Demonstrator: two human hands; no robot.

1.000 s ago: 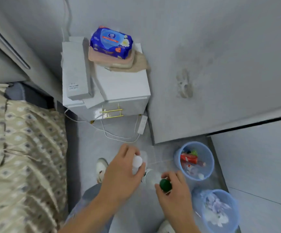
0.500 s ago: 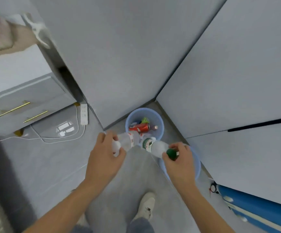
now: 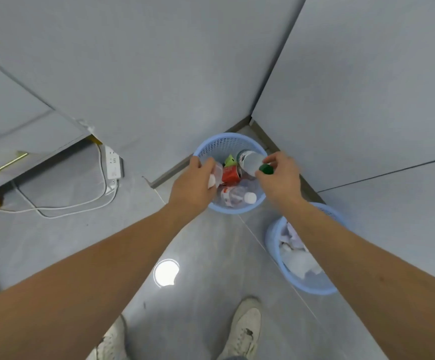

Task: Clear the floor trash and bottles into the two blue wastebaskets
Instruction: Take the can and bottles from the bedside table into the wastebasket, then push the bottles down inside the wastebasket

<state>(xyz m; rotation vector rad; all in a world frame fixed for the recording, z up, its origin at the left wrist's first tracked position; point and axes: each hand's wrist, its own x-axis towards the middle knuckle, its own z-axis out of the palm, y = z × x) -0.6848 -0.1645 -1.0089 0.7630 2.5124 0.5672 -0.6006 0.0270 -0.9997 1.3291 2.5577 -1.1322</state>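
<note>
Both my hands reach over the far blue wastebasket (image 3: 224, 142) in the room's corner. My left hand (image 3: 193, 185) grips a clear bottle with a white cap (image 3: 215, 178) at the basket's left rim. My right hand (image 3: 280, 178) holds a clear bottle with a green cap (image 3: 250, 161) by its cap end, the body pointing into the basket. Inside lie a red can (image 3: 230, 175), a green scrap (image 3: 229, 160) and another clear bottle (image 3: 237, 196). A second blue wastebasket (image 3: 312, 285) with white crumpled paper stands nearer, partly behind my right forearm.
A white power strip (image 3: 113, 162) and white cables (image 3: 68, 203) lie on the grey floor at the left, below a grey drawer unit with a gold handle (image 3: 5, 166). Grey walls meet behind the far basket. My white shoes (image 3: 245, 331) show at the bottom.
The camera has swung right and down towards the corner. Both hands have carried their bottles forward from above the floor to over the far basket.
</note>
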